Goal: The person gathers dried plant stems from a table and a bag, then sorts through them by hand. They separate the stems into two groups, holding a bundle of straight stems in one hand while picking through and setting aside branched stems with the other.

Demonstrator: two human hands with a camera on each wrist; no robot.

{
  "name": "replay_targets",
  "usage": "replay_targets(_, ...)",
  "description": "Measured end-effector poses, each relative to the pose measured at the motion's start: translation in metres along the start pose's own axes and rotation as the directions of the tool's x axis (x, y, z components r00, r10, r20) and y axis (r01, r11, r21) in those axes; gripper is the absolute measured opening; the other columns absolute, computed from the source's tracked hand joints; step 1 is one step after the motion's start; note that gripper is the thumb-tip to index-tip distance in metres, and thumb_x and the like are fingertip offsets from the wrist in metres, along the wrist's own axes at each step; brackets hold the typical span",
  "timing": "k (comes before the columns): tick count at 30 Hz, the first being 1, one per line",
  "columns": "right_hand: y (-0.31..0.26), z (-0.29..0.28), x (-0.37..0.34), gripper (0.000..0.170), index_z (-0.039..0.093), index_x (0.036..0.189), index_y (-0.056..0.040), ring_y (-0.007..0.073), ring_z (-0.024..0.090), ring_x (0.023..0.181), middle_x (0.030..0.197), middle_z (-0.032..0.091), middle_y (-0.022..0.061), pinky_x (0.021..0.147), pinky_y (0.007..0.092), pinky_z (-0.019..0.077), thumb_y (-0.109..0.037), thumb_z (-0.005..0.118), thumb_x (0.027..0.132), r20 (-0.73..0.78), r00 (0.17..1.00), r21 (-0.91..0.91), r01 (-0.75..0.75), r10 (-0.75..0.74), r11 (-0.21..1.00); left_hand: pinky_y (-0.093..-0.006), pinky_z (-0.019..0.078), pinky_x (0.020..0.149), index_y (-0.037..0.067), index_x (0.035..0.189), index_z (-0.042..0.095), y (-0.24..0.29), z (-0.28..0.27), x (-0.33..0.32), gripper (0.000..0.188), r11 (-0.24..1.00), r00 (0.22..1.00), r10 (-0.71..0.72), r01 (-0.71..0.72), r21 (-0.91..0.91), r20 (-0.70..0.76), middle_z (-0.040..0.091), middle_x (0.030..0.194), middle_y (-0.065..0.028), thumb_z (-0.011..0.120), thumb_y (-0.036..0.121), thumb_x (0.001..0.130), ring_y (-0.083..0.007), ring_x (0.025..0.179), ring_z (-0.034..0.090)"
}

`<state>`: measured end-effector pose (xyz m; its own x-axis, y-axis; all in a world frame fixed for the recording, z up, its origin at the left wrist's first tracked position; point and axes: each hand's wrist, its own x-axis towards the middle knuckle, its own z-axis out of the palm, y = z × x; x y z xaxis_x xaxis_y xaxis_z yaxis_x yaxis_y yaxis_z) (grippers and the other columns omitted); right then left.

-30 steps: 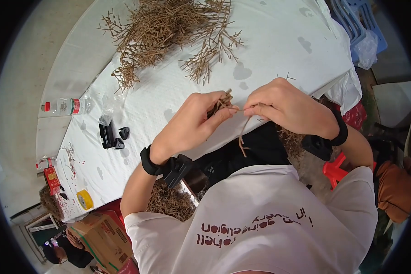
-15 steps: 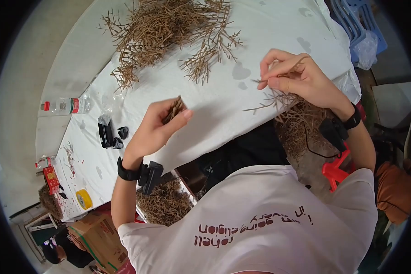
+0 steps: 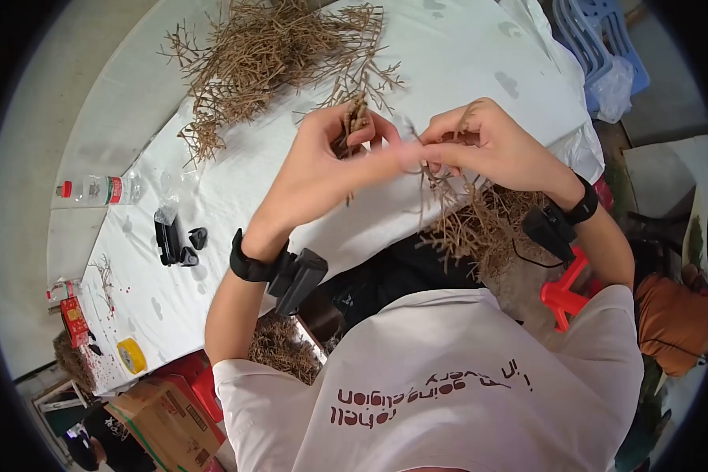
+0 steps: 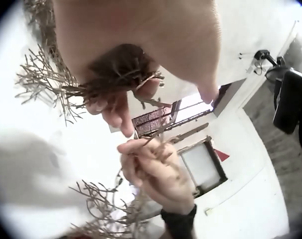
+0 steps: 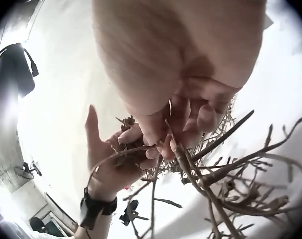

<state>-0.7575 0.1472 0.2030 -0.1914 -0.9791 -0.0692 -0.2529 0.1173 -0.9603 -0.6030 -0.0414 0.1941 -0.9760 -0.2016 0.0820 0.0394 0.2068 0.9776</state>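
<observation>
My left hand (image 3: 311, 169) holds a bundle of short brown twigs (image 3: 354, 122) against the palm with curled fingers. Its thumb reaches out towards the right hand and is blurred. Between thumb and fingertips my right hand (image 3: 495, 145) pinches a branched dry twig (image 5: 218, 177), whose forks hang below that hand. Both sets of fingertips come close together over the table edge, as the left wrist view also shows. A large pile of dry twigs (image 3: 252, 67) lies on the white-covered table (image 3: 236, 197) beyond the hands.
More twigs (image 3: 279, 346) sit in a box below the table edge at left. Black plastic parts (image 3: 167, 240), a bottle (image 3: 98, 189) and yellow tape (image 3: 131, 355) lie on the table's left. A red stool (image 3: 562, 295) and blue chairs (image 3: 598, 47) stand at right.
The hands were together, then parted, the right bringing up a branched twig from the lower right. Now they have met again, the left having moved right and up with its bundle.
</observation>
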Motion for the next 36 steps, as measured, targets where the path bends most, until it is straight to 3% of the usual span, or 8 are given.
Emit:
replay_targets(4,-0.002,0.004,-0.002,0.018,0.072,0.101,0.0065,0.0057,0.057,0.062,0.081,0.069,0.0053,0.056,0.0219,0.0455,-0.010,0.065,0.098,0.002,0.999,0.001,-0.044,0.044,0.999,-0.0209,0.0392,0.062,0.003,0.081,0.062,0.018,-0.003,0.008,0.040,0.953,0.970,-0.238,0.222,-0.207,-0.056,0.060,0.077,0.0015,0.093,0.027,0.072,-0.0055,0.069,0.051)
replay_targets(8,0.000,0.007,0.004,0.017,0.071,0.102,0.0064,0.0052,0.056,0.060,0.085,0.071,0.0064,0.054,0.0211,0.0447,-0.008,0.064,0.098,-0.002,0.999,0.081,-0.045,0.046,0.996,-0.0230,0.0453,0.070,0.000,0.087,0.065,0.004,0.008,0.003,0.043,0.972,0.978,-0.203,0.207,-0.109,0.048,0.065,0.083,-0.0013,0.093,0.028,0.071,-0.0072,0.074,0.056)
replay_targets(11,0.007,0.008,0.002,0.016,0.071,0.104,0.0064,0.0049,0.055,0.058,0.088,0.071,0.0070,0.052,0.0207,0.0438,-0.006,0.064,0.098,-0.053,0.999,0.106,-0.003,0.009,0.994,-0.0256,0.0495,0.074,-0.001,0.088,0.062,-0.010,0.020,0.000,0.035,0.989,0.989,0.125,-0.131,0.070,0.079,0.068,0.085,-0.0043,0.088,0.019,0.075,-0.0096,0.079,0.063)
replay_targets(15,-0.001,0.004,0.001,0.015,0.072,0.106,0.0059,0.0049,0.054,0.056,0.092,0.072,0.0072,0.051,0.0206,0.0428,-0.004,0.065,0.097,-0.162,0.985,0.203,0.090,-0.057,0.975,-0.0259,0.0506,0.073,0.000,0.088,0.059,-0.017,0.022,-0.002,0.026,0.994,0.993,-0.003,0.015,-0.107,0.116,0.069,0.086,-0.0068,0.080,0.011,0.077,-0.0110,0.084,0.066)
replay_targets(19,-0.009,-0.005,-0.008,0.017,0.072,0.109,0.0053,0.0066,0.058,0.065,0.095,0.072,0.0081,0.058,0.0219,0.0466,0.001,0.065,0.094,-0.117,0.993,0.063,0.029,-0.021,0.998,-0.0251,0.0500,0.071,0.003,0.081,0.055,-0.009,0.014,-0.006,0.020,0.945,0.985,-0.121,0.153,-0.288,0.123,0.069,0.084,-0.0059,0.074,0.005,0.076,-0.0103,0.084,0.066)
replay_targets(24,-0.001,-0.005,-0.010,0.025,0.074,0.109,0.0038,0.0133,0.066,0.084,0.101,0.073,0.0112,0.072,0.0262,0.0513,0.010,0.064,0.087,-0.070,0.981,-0.039,0.180,-0.183,0.983,-0.0225,0.0483,0.069,0.007,0.075,0.050,0.002,0.000,-0.004,0.027,0.920,0.944,-0.265,0.309,-0.241,0.198,0.069,0.082,-0.0058,0.077,0.005,0.077,-0.0093,0.081,0.066)
replay_targets(27,-0.005,-0.004,-0.011,0.030,0.074,0.108,0.0032,0.0167,0.067,0.093,0.104,0.073,0.0126,0.078,0.0281,0.0521,0.014,0.063,0.083,-0.026,0.980,-0.119,0.193,-0.197,0.974,-0.0206,0.0467,0.064,0.010,0.075,0.045,0.002,-0.003,-0.004,0.036,0.813,0.893,-0.338,0.436,-0.387,0.297,0.067,0.078,-0.0052,0.081,0.007,0.079,-0.0098,0.080,0.068)
replay_targets(36,-0.002,0.007,-0.012,0.039,0.075,0.112,-0.0020,0.0221,0.069,0.092,0.109,0.072,0.0117,0.078,0.0276,0.0519,0.017,0.060,0.081,-0.008,0.937,-0.238,0.336,-0.348,0.911,-0.0196,0.0461,0.063,0.011,0.075,0.044,-0.003,0.012,-0.021,0.038,0.890,0.954,-0.289,0.297,-0.345,0.076,0.058,0.073,-0.0003,0.080,0.011,0.087,-0.0105,0.078,0.068)
